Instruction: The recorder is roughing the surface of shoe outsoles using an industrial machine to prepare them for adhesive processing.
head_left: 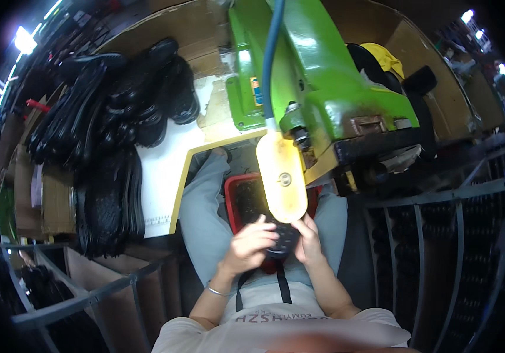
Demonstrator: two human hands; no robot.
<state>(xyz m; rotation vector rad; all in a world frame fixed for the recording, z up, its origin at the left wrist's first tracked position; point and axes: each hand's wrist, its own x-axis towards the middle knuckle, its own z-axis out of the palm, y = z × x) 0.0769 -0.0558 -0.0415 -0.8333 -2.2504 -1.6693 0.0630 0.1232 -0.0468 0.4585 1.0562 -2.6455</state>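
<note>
A black shoe sole [283, 240] with a patterned surface sits between my hands, just below the yellow lamp head. My left hand [252, 244] grips it from the left, fingers bent over its edge. On the other side my right hand [309, 242] holds the sole, its thumb and fingers closed near the rim. The lamp head [282, 176] hides the far end of the sole. Below and beyond my hands, between my knees, stands a red bin [230, 200] with dark scraps inside.
A green machine [329, 76] rises ahead, a blue cable [271, 65] running down to the lamp. Piles of black soles [108, 200] lie on the white, yellow-edged table [161, 176] at left. Metal racks [446, 200] flank me, and cardboard [176, 32] walls the table's back.
</note>
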